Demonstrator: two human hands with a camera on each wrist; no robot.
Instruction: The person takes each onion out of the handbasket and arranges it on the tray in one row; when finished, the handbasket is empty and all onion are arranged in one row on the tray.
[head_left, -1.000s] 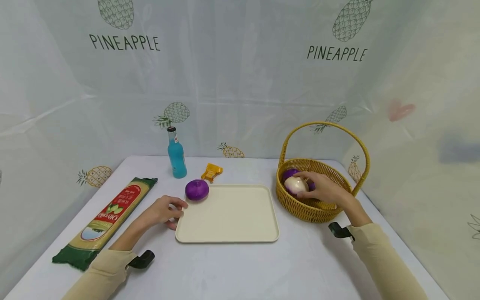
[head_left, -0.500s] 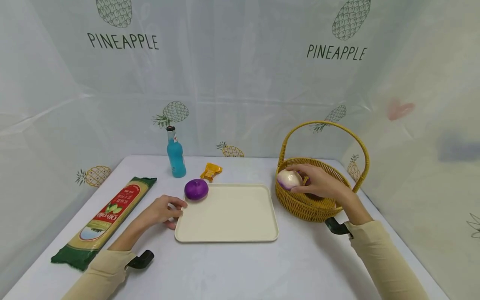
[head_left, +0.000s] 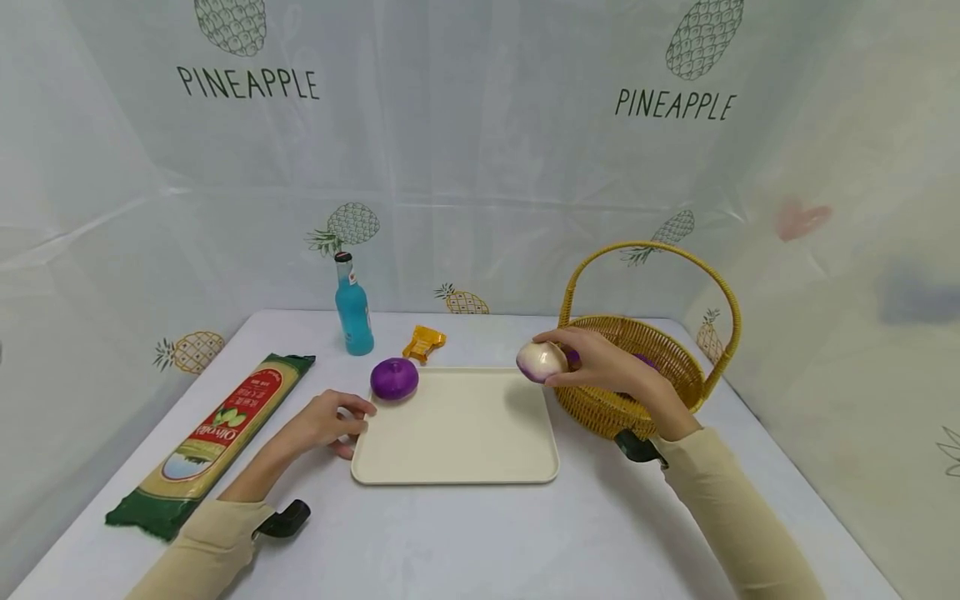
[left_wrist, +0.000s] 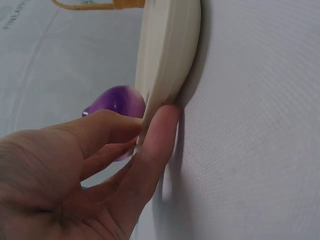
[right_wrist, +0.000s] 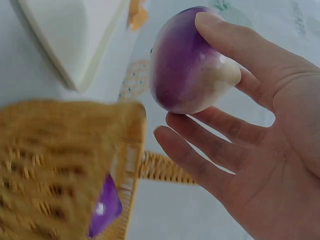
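Observation:
My right hand point(head_left: 603, 363) pinches a purple-and-white onion point(head_left: 540, 363) between thumb and fingers. It holds the onion in the air over the tray's back right corner, just left of the basket. In the right wrist view, the onion point(right_wrist: 185, 65) shows a purple top fading to white, with two fingers free of it. At the cream tray's point(head_left: 457, 433) left edge, my left hand point(head_left: 322, 421) grips the rim, thumb on the outer side, as the left wrist view shows. Another purple onion point(head_left: 393, 379) sits on the tray's back left corner.
The wicker basket point(head_left: 592, 417) with its tall arched handle stands right of the tray, with purple onions partly visible inside. Behind the tray are a blue bottle point(head_left: 353, 312) and an orange wrapped packet point(head_left: 423, 342). A long pasta-like bag point(head_left: 217, 437) lies on the left.
My right hand has lifted the white-and-purple onion out of the basket and carried it left to the tray's edge. The left hand stays at the tray.

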